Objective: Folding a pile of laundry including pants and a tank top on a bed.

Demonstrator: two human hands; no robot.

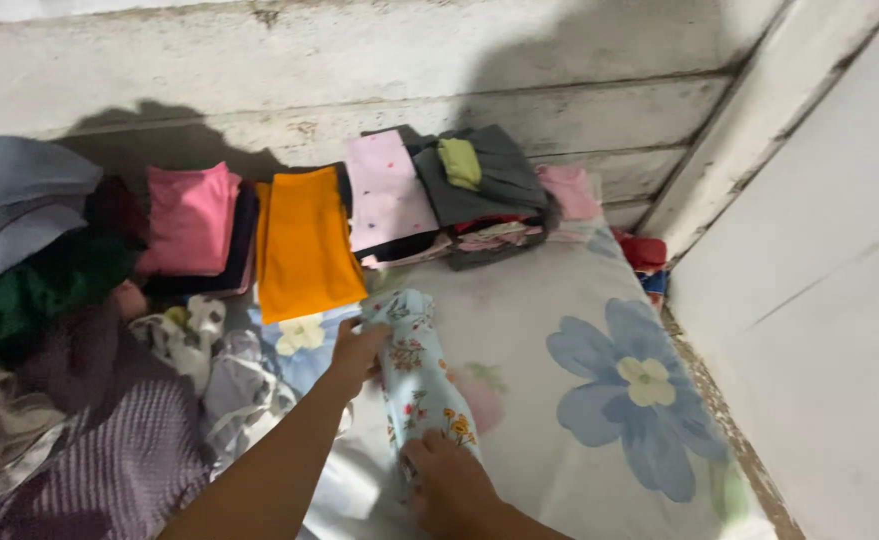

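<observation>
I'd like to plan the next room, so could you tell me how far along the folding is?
Done: folded stacks by the wall, such as the pink stack and orange piece. In hand: the left hand and right hand hold a floral garment. Left: the unfolded heap.

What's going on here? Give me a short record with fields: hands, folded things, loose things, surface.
left hand: left hand holds the upper end of a folded floral cloth
right hand: right hand presses its lower end
folded things: pink piece, orange piece, pale pink dotted piece, grey stack, in a row by the wall
loose things: unfolded clothes heap on the left
surface: flower-print sheet
</observation>
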